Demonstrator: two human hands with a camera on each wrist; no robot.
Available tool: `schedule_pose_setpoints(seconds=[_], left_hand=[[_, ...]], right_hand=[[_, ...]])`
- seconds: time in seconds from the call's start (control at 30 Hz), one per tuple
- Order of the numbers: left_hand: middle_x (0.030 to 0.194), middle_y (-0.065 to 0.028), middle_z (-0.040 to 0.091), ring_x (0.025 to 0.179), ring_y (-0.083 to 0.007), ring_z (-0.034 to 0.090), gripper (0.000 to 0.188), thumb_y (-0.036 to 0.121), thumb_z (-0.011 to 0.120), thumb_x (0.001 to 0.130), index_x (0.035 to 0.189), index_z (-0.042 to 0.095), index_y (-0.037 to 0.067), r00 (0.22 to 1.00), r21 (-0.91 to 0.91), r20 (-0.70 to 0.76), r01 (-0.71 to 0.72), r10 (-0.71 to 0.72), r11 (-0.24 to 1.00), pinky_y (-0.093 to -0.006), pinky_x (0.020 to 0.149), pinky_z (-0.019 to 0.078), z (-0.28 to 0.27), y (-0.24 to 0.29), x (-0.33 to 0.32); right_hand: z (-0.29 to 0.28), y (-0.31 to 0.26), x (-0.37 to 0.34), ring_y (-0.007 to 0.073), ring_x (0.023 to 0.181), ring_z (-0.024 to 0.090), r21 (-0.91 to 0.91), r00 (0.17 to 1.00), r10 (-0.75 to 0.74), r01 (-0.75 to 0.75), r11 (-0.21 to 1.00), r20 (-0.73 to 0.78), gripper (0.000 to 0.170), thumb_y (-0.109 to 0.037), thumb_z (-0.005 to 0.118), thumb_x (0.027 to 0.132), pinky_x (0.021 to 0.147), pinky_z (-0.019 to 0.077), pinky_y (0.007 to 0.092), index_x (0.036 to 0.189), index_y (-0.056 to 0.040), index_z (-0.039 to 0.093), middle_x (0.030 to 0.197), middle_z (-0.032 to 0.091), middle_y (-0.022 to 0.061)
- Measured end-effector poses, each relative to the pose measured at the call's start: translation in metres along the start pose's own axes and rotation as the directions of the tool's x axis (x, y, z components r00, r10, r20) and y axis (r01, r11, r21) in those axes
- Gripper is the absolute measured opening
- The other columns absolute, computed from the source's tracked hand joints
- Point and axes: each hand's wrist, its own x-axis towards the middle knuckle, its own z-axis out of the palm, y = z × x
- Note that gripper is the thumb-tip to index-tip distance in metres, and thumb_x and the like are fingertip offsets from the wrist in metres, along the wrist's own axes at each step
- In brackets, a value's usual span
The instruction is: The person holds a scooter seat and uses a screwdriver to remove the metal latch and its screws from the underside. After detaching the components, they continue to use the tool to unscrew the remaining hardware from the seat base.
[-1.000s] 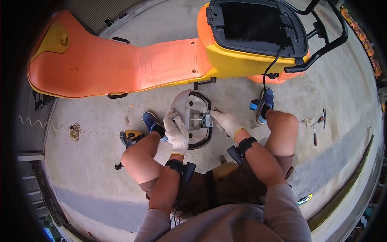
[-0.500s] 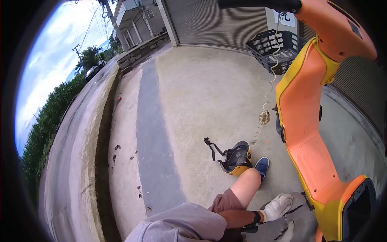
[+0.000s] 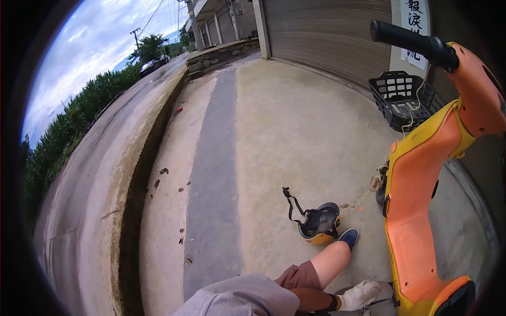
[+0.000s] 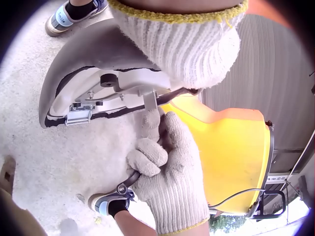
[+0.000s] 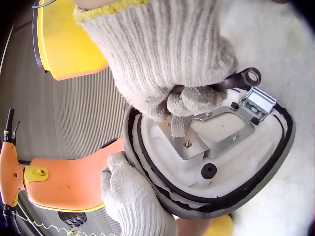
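The seat (image 5: 187,184) (underside showing) sits between both gloved hands (image 5: 165,59).

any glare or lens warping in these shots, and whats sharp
Head view: wide-lens bend, with a bowed curb and rounded black borders; left wrist view: pale, washed-out floor; right wrist view: shine on the metal latch, but the right hand looks fairly sharp.

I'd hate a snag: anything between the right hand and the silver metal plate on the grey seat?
Nothing visible: the white-gloved right hand is at the flat silver plate; its dark ring-ended wrench points aside.
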Motion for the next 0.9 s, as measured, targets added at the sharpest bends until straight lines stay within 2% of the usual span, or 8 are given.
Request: schedule_pose_setpoints(seconds=[0.23,0.3,0.53,0.6,0.63,0.73,0.8,0.9], left_hand=[[0.106,-0.0148,0.058,0.105,-0.0306,0.058,0.022,0.023,0.056,0.093,0.100,0.057,0.002,0.999,0.045,0.013,-0.050,0.049,0.998,-0.0419,0.095,0.0451,0.020,0.007,-0.005],[0.116,-0.0183,0.060,0.112,-0.0387,0.055,0.035,0.032,0.060,0.089,0.112,0.064,0.006,0.997,-0.049,0.068,0.031,-0.028,0.998,-0.0527,0.102,0.0411,0.027,0.008,-0.006],[0.092,-0.0187,0.063,0.083,-0.0399,0.064,0.031,0.028,0.058,0.089,0.107,0.063,0.003,0.924,-0.247,0.173,0.377,-0.342,0.893,-0.0491,0.076,0.0523,-0.035,0.059,0.037],[0.084,-0.0084,0.060,0.068,-0.0177,0.062,0.028,0.030,0.049,0.098,0.094,0.055,0.003,0.544,-0.338,0.634,0.834,-0.549,0.436,-0.0329,0.062,0.0541,-0.064,0.077,0.060],[0.070,-0.0024,0.055,0.046,-0.0083,0.044,0.036,0.038,0.042,0.098,0.086,0.053,0.007,0.538,-0.469,0.651,0.840,-0.536,0.273,-0.0262,0.040,0.0367,-0.046,0.068,0.056],[0.086,-0.0084,0.060,0.052,-0.0101,0.043,0.021,0.024,0.047,0.091,0.081,0.055,0.008,0.311,-0.431,0.896,0.784,-0.317,-0.447,-0.0257,0.041,0.0299,-0.020,0.040,0.039],[0.088,-0.0087,0.060,0.055,-0.0144,0.048,0.017,0.018,0.045,0.088,0.081,0.056,0.008,0.382,-0.456,0.890,0.747,-0.250,-0.484,-0.0270,0.046,0.0347,-0.028,0.042,0.036],[0.088,-0.0088,0.061,0.062,-0.0183,0.056,0.020,0.007,0.044,0.080,0.090,0.061,0.002,0.347,-0.418,0.908,0.774,-0.233,-0.476,-0.0285,0.056,0.0460,-0.026,0.033,0.030]], right_hand=[[0.027,-0.012,0.019,0.0220,0.081,0.059,0.085,0.973,-0.052,0.034,0.996,0.226,0.032,-0.036,0.061,0.091,0.068,0.0472,0.0337,0.110,-0.0097,0.058,0.096,0.062,0.0039],[0.037,-0.017,0.023,0.0195,0.077,0.057,0.115,0.951,-0.078,0.045,0.992,0.300,0.028,-0.036,0.059,0.092,0.065,0.0448,0.0318,0.106,-0.0118,0.057,0.092,0.060,0.0020],[0.077,-0.028,0.044,0.0111,0.063,0.049,0.233,0.841,-0.176,0.061,0.971,0.512,0.015,-0.034,0.055,0.094,0.052,0.0364,0.0252,0.094,-0.0192,0.052,0.079,0.051,-0.0049],[0.086,-0.026,0.048,0.0087,0.059,0.046,0.268,0.811,-0.195,0.049,0.962,0.552,0.013,-0.033,0.053,0.095,0.048,0.0340,0.0233,0.090,-0.0213,0.050,0.075,0.049,-0.0068],[0.080,-0.019,0.050,0.0074,0.057,0.045,0.301,0.814,-0.205,0.039,0.953,0.544,0.013,-0.033,0.053,0.095,0.046,0.0328,0.0224,0.089,-0.0223,0.049,0.073,0.047,-0.0078],[0.021,0.018,0.047,0.0038,0.051,0.042,0.430,0.875,-0.227,0.024,0.903,0.427,0.015,-0.032,0.051,0.096,0.041,0.0292,0.0196,0.083,-0.0255,0.047,0.067,0.044,-0.0107],[0.020,0.026,0.057,0.0052,0.058,0.048,0.427,0.969,-0.018,-0.093,0.899,0.248,0.008,-0.031,0.046,0.100,0.045,0.0353,0.0228,0.096,-0.0255,0.052,0.075,0.050,-0.0081],[0.027,0.021,0.047,0.0061,0.059,0.051,0.543,0.976,-0.042,-0.082,0.835,0.212,0.015,-0.031,0.048,0.101,0.045,0.0343,0.0221,0.108,-0.0202,0.057,0.081,0.057,-0.0057]])
